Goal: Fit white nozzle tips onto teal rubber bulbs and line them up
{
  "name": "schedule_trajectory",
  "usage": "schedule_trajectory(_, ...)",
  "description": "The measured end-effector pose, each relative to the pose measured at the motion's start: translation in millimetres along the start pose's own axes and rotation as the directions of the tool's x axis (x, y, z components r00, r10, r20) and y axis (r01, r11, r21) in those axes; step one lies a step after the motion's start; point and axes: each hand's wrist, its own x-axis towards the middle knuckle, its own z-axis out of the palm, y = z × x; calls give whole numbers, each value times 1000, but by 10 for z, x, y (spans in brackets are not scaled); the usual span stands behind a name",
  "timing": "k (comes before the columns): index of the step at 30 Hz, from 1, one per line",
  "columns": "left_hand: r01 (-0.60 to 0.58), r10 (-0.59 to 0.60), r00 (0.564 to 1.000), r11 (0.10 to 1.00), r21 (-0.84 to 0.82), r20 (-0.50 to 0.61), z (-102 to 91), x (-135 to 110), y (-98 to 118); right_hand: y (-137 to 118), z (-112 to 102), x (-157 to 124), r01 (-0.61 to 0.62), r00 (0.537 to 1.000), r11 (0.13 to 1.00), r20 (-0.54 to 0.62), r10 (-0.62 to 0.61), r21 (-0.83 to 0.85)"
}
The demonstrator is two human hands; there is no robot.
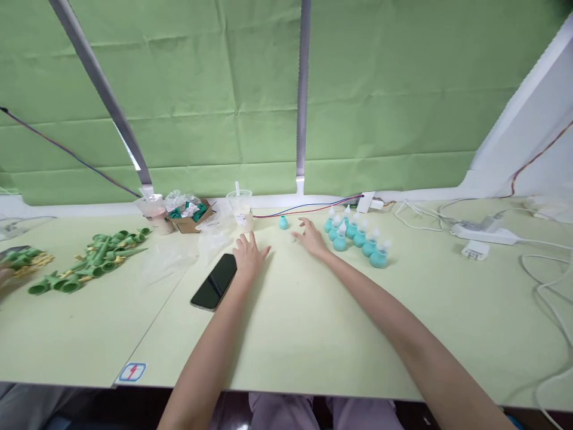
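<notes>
My left hand [250, 257] rests near the table with its fingers spread, beside the top end of a black phone [215, 282], and holds nothing. Curved and apart are the fingers of my right hand [312, 240], which reaches in from the right. By its fingertips is a small whitish piece [293, 238], too small to make out. Just beyond, between both hands, stands a small turquoise round-bodied pot [283, 223]. Right of my right hand, several turquoise pots [378, 258] with clear pointed tips stand in rows.
At left lie many green trumpet-shaped parts [96, 260] with yellow pieces; someone else's hand [5, 275] shows at the edge. Behind are two plastic cups, one clear [242, 210], one pinkish [155, 216], and a cardboard box [190, 222]. A power strip [486, 234] and cables lie right.
</notes>
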Motion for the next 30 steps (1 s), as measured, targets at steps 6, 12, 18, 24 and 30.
schedule_trajectory(6, -103, 139, 900, 989, -110, 413, -217, 128, -176, 166, -44, 215, 75, 997, 941, 41, -65, -329)
schedule_trajectory(12, -122, 230, 873, 957, -263, 431, -168, 154, -212, 162, 138, 369, -71, 997, 931, -8, 73, -359)
schedule_trajectory(18, -158, 314, 864, 911, -381, 393, -124, 173, -225, 192, 176, 402, -72, 997, 955, -23, 68, -289)
schedule_trajectory(24, 11, 391, 895, 464, -886, 216, 134, 145, -73, -6, -46, 239, 258, 950, 962, -204, -235, 93)
schedule_trajectory(30, 32, 461, 879, 191, -981, 118, 219, -70, 283, -263, -432, -445, 328, 940, 799, -253, -227, 503)
